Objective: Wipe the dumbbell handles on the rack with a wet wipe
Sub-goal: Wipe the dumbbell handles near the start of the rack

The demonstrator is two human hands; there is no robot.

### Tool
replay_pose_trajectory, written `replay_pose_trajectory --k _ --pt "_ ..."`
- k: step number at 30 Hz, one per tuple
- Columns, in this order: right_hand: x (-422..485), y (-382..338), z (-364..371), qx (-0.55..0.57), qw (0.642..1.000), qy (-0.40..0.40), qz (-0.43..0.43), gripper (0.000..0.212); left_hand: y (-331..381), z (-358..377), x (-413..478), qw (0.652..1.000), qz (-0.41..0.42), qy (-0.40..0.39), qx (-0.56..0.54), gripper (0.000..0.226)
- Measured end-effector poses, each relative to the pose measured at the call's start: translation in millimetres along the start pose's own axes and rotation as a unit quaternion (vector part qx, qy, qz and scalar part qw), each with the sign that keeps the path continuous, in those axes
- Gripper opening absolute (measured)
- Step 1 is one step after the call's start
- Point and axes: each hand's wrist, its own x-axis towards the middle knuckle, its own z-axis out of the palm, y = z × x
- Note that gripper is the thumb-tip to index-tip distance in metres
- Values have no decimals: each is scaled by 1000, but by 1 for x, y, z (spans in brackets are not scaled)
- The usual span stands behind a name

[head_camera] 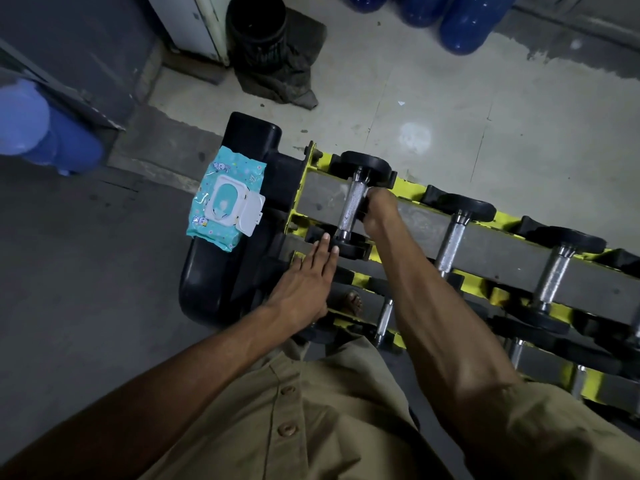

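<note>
A yellow and grey dumbbell rack runs from centre to the right edge, with several black-ended dumbbells lying across it. My right hand grips a white wet wipe against the knurled steel handle of the leftmost dumbbell. My left hand lies flat with straight fingers, its fingertips touching that dumbbell's near black end. A teal pack of wet wipes, its white lid flipped open, rests on the black end post of the rack.
The black tubular rack end stands left of the dumbbells. Lower rack tiers hold more dumbbells. A black bin and a dark rag sit on the concrete floor behind. Blue water jugs stand at the back right and at the left edge.
</note>
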Motion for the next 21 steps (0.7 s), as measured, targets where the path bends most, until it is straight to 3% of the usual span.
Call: replay_pose_trajectory --k 3,7,9,11,13,14,16,18,21 --pt "1 8 1 73 997 -29 18 30 1 0 0 1000 -2 3 0 110" --pt "5 28 12 122 990 54 -51 16 0 -2 -1 1000 -1 4 -3 108" --pt "9 35 14 36 981 125 -147 12 -2 -3 -2 1000 4 4 2 107" --pt "4 37 12 -107 943 186 -254 12 -2 -3 -2 1000 8 6 4 105" --pt "-13 38 5 -234 871 205 -380 13 -1 -2 -3 1000 7 17 1 102" --pt "-17 42 1 -308 818 188 -448 12 0 -1 -2 1000 5 23 0 100" --pt "-15 46 -11 -487 674 132 -540 14 -1 0 -2 1000 5 28 3 97" --pt "-4 38 -23 -617 550 90 -556 23 -2 1 -2 1000 11 24 11 96" --pt "-1 12 -22 -683 487 84 -538 22 -4 1 -1 1000 14 16 7 96"
